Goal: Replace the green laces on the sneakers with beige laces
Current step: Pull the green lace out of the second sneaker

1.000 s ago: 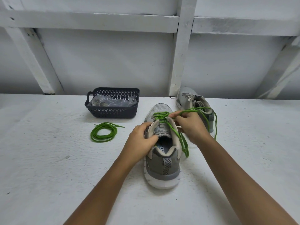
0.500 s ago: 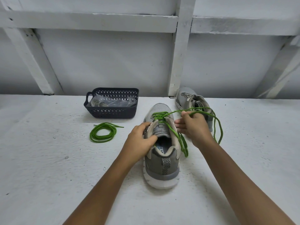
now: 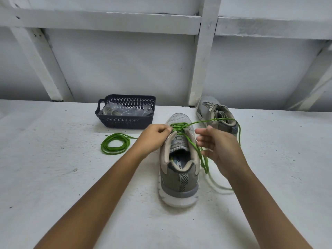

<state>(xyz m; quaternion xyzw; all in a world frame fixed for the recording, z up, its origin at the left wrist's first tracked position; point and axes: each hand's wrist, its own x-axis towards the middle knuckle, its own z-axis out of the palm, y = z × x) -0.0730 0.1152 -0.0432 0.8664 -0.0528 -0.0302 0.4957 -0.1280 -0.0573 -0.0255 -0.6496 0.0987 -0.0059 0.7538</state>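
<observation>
A grey sneaker stands heel toward me at the table's middle, with a green lace threaded through its front eyelets. My left hand pinches that lace at the sneaker's left eyelets. My right hand hovers just right of the sneaker, fingers spread and empty. Loose lace loops past it over the table, blurred low down. A second grey sneaker with no lace sits behind at the wall. A removed green lace lies coiled on the left. Pale laces in clear bags fill the dark basket.
The white table meets a white wall with beams right behind the basket and far sneaker. A vertical post stands behind the far sneaker. Bare tabletop lies on both sides of my arms.
My right hand has let go of the green lace and spread its fingers. My left hand has moved from the sneaker's collar forward to the eyelets. The freed lace swings down at right.
</observation>
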